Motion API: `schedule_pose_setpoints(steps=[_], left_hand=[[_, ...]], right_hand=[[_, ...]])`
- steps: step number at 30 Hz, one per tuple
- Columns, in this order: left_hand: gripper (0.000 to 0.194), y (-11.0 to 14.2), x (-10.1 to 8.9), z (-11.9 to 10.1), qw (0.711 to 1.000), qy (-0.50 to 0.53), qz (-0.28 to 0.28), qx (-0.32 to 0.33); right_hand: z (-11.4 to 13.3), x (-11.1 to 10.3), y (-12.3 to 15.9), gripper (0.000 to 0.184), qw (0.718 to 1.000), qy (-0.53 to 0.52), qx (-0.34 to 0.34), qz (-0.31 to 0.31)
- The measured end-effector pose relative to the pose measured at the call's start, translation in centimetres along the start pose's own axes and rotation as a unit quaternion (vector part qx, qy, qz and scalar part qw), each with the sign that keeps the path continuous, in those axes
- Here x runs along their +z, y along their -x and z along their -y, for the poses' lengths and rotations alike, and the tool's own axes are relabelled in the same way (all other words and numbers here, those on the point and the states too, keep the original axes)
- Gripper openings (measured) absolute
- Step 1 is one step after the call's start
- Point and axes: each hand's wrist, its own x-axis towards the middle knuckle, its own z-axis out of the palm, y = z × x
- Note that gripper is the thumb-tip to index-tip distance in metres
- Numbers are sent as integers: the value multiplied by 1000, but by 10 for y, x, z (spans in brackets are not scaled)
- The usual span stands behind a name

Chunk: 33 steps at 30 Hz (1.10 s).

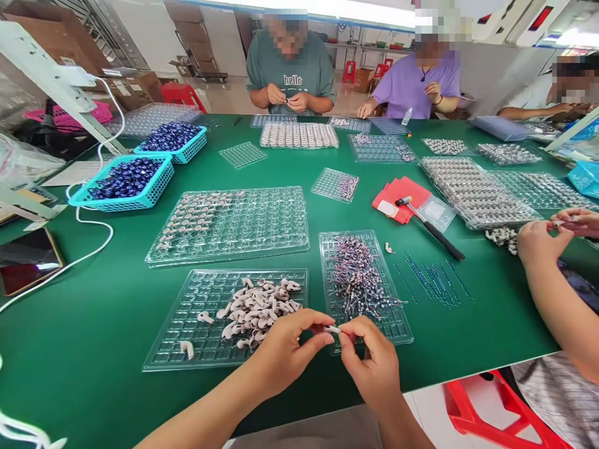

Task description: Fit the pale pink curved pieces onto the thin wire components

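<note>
My left hand (291, 346) and my right hand (373, 355) meet above the front of the table, both pinching a small whitish earbud shell (332, 329) between thumb and fingertips. Most of that piece is covered by the fingers. Just behind my left hand, a pile of beige curved earbud shells (255, 310) lies on a clear plastic tray (173, 324). Beyond my right hand, thin wired small parts (353, 268) are heaped on a narrower clear tray (397, 327). One loose earbud shell (389, 248) rests right of this tray, near several thin blue-green strips (435, 284).
A larger tray (262, 218) is partly filled with shells. A black-handled hammer (437, 234) lies by red paper (397, 190). Blue baskets (154, 187) with dark blue parts, a white cable (100, 246) and a phone (30, 259) are left. A co-worker's hands (545, 243) work at right; others sit opposite.
</note>
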Motion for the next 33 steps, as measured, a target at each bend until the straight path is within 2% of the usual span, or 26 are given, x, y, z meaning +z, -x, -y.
schedule_pose_setpoints(steps=[4, 9, 16, 26, 33], left_hand=[[19, 0, 1, 1, 997, 63, -11, -33], [20, 1, 2, 4, 992, 118, -22, -48], [18, 0, 3, 3, 994, 100, -37, -30], [15, 0, 3, 0, 997, 46, -51, 23], [15, 0, 1, -2, 997, 51, -45, 21]], right_hand=[[-2, 0, 3, 19, 999, -37, -3, 9], [-7, 0, 9, 25, 998, -54, 34, 8], [-9, -1, 9, 12, 998, -47, 31, 4], [-2, -1, 2, 22, 999, -34, -38, -3], [-5, -2, 4, 23, 999, -36, -25, 8]])
